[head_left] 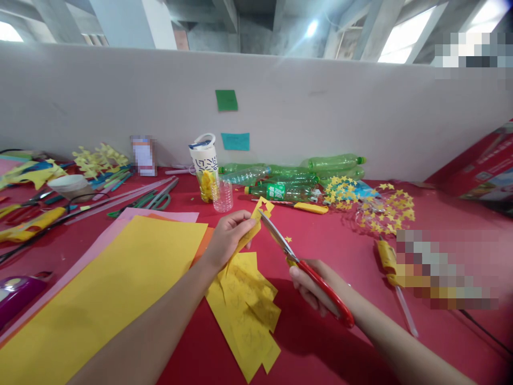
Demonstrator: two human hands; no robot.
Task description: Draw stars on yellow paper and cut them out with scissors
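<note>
My left hand (232, 235) pinches a strip of yellow paper (252, 231) whose far end has cut-out notches. Red-handled scissors (280, 240) are in my right hand (315, 289), fingers wrapped round the handles. The blade tips touch or nearly touch the notched end of the strip. Below my hands lie several overlapping yellow paper pieces (244, 299) with star outlines drawn on them. A small cut yellow star (288, 239) rests on the red table just beyond the blades.
Yellow sheets (132, 278) over pink and orange ones cover the left. Green plastic bottles (294, 191), a white tumbler (204, 166) and a clear cup (223, 195) line the back. Yellow star clusters (387, 208) and a yellow glue gun (388, 259) lie right, a purple tool (18, 294) far left.
</note>
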